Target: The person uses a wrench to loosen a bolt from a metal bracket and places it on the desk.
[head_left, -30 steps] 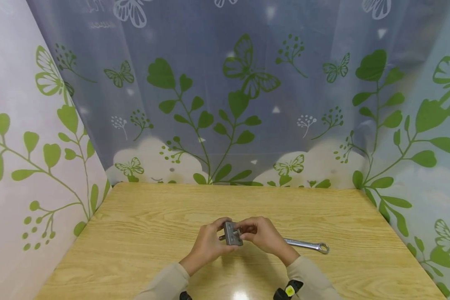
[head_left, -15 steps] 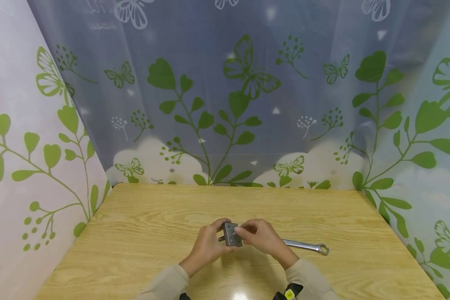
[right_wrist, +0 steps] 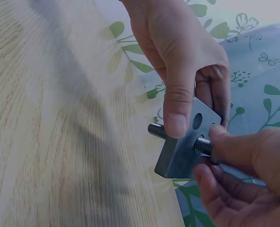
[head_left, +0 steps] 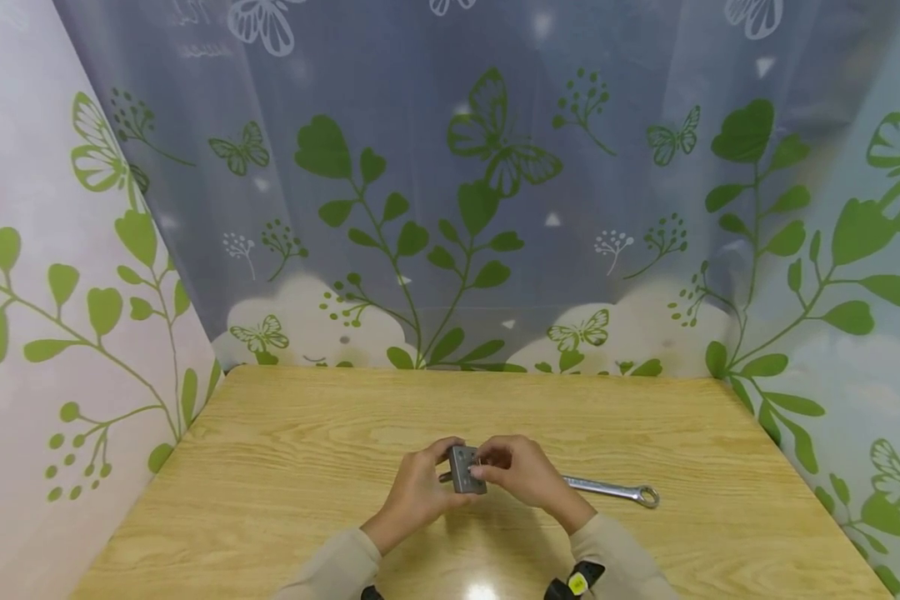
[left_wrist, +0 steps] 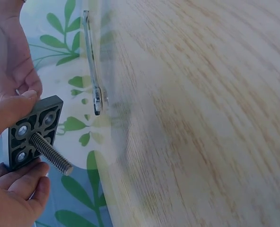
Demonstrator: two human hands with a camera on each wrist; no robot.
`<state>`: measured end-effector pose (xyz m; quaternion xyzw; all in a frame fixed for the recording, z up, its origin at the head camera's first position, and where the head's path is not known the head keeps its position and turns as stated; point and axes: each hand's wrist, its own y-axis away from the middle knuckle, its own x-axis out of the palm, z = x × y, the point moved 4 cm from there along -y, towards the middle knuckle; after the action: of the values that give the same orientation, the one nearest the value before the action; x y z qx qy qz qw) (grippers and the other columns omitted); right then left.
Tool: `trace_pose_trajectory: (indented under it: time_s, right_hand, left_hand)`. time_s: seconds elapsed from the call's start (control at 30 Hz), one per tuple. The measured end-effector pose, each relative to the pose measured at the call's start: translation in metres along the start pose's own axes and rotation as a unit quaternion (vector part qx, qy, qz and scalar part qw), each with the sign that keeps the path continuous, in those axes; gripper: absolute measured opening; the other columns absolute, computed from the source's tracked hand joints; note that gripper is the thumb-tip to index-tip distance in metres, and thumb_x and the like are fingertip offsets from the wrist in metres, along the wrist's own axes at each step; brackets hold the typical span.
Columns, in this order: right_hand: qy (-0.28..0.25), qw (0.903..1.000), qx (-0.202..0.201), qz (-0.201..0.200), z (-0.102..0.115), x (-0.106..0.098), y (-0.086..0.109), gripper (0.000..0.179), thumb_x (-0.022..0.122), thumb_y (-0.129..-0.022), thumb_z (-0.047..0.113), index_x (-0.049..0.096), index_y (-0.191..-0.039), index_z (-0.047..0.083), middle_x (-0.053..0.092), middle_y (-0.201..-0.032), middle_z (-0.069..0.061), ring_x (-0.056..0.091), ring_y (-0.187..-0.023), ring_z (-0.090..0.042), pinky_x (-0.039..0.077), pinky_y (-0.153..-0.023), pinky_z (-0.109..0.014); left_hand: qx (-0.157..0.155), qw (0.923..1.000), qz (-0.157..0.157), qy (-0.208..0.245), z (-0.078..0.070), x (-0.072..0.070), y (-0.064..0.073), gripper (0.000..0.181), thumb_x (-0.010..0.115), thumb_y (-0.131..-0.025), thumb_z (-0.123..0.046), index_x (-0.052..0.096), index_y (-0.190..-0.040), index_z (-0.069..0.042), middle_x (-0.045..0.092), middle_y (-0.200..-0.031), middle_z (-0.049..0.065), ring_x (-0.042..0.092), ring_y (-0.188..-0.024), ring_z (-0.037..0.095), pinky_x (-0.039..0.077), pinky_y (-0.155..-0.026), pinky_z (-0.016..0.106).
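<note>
Wood-grain table [head_left: 300,433], leaf-printed backdrop [head_left: 600,250], left grip [head_left: 418,485] holding block [head_left: 462,473], right grip [head_left: 523,473] pinching threaded rod [right_wrist: 203,145]

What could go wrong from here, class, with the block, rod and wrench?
The block might slip and drop, as the left hand grips it by its edges above the table. The right hand, pinching one end of the threaded rod, could lose its hold. It might also nudge the wrench lying close by.
</note>
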<state>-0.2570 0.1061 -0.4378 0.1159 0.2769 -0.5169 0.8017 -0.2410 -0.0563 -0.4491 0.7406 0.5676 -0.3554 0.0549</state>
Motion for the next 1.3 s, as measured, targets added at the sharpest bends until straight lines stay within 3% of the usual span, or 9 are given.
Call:
trace_pose_trajectory:
  time_s: [0.2, 0.47, 0.67, 0.8, 0.93, 1.03, 1.17, 1.3]
  right_hand:
    - [-0.002, 0.9995, -0.032, 0.0, 0.004, -0.001, 0.001, 0.017, 0.068, -0.085, -0.002, 0.07, -0.099, 0.007, 0.066, -0.104, -0.01, 0.064, -0.09, -0.02, 0.057, -0.075, -0.03]
    - [0.001, 0.9995, -0.032, -0.002, 0.005, -0.001, 0.001, 0.019, 0.068, -0.084, -0.004, 0.071, -0.1, 0.006, 0.066, -0.103, -0.01, 0.065, -0.09, -0.02, 0.058, -0.075, -0.03]
    - [0.027, 0.9995, -0.017, -0.001, 0.002, -0.003, 0.002, 0.024, 0.069, -0.089, 0.018, 0.069, -0.107, 0.003, 0.07, -0.101, -0.01, 0.067, -0.088, -0.022, 0.058, -0.075, -0.034]
    - [0.033, 0.9993, 0.017, -0.002, -0.002, -0.003, 0.001, 0.037, 0.058, -0.096, 0.037, 0.072, -0.093, 0.002, 0.069, -0.08, -0.007, 0.065, -0.071, -0.024, 0.055, -0.06, -0.029]
    - [0.013, 0.9991, 0.041, 0.001, -0.004, -0.001, 0.0, 0.048, 0.05, -0.099, 0.041, 0.07, -0.079, 0.002, 0.064, -0.063, -0.005, 0.063, -0.059, -0.028, 0.052, -0.05, -0.028]
    - [0.015, 0.999, 0.043, -0.001, -0.003, 0.0, -0.002, 0.048, 0.052, -0.098, 0.042, 0.069, -0.074, 0.003, 0.061, -0.059, -0.003, 0.062, -0.056, -0.028, 0.049, -0.047, -0.027]
    - [0.025, 0.9993, 0.027, 0.002, 0.001, -0.002, -0.002, 0.034, 0.062, -0.094, 0.035, 0.071, -0.088, 0.003, 0.065, -0.07, -0.003, 0.061, -0.062, -0.022, 0.05, -0.052, -0.027]
    - [0.032, 0.9994, -0.009, 0.012, 0.007, -0.003, -0.001, 0.02, 0.068, -0.09, 0.02, 0.07, -0.105, 0.007, 0.069, -0.092, -0.004, 0.063, -0.079, -0.015, 0.054, -0.066, -0.028]
  left_hand:
    - [0.002, 1.0, 0.0, -0.009, 0.0, 0.0, 0.0, 0.066, 0.088, -0.067, -0.014, 0.058, -0.123, 0.002, 0.066, -0.116, 0.019, 0.064, -0.108, 0.033, 0.053, -0.091, 0.045]
    - [0.001, 1.0, 0.005, 0.001, 0.0, 0.0, -0.001, 0.064, 0.087, -0.068, -0.014, 0.058, -0.123, 0.0, 0.065, -0.117, 0.018, 0.064, -0.108, 0.031, 0.055, -0.087, 0.04]
    - [-0.006, 1.0, 0.004, -0.005, 0.003, -0.001, 0.0, 0.067, 0.088, -0.067, -0.014, 0.057, -0.125, 0.002, 0.065, -0.118, 0.018, 0.064, -0.108, 0.032, 0.054, -0.089, 0.043]
    - [-0.007, 1.0, 0.002, 0.002, 0.004, -0.001, 0.0, 0.067, 0.087, -0.068, -0.013, 0.056, -0.125, 0.004, 0.065, -0.117, 0.019, 0.063, -0.108, 0.032, 0.055, -0.088, 0.043]
    - [-0.001, 1.0, -0.002, 0.006, 0.003, -0.001, -0.001, 0.067, 0.087, -0.068, -0.014, 0.056, -0.125, 0.004, 0.066, -0.117, 0.017, 0.063, -0.109, 0.031, 0.054, -0.09, 0.043]
    - [0.002, 1.0, -0.001, 0.007, 0.002, -0.001, -0.001, 0.066, 0.088, -0.068, -0.014, 0.057, -0.125, 0.002, 0.066, -0.118, 0.018, 0.063, -0.11, 0.032, 0.054, -0.09, 0.044]
    - [-0.001, 1.0, 0.001, 0.008, 0.002, -0.002, -0.001, 0.065, 0.087, -0.068, -0.013, 0.057, -0.124, 0.001, 0.065, -0.118, 0.018, 0.064, -0.109, 0.032, 0.055, -0.088, 0.043]
    - [-0.006, 0.9998, 0.0, 0.017, 0.004, -0.003, 0.0, 0.064, 0.088, -0.067, -0.013, 0.058, -0.123, 0.0, 0.067, -0.116, 0.017, 0.065, -0.107, 0.032, 0.054, -0.089, 0.046]
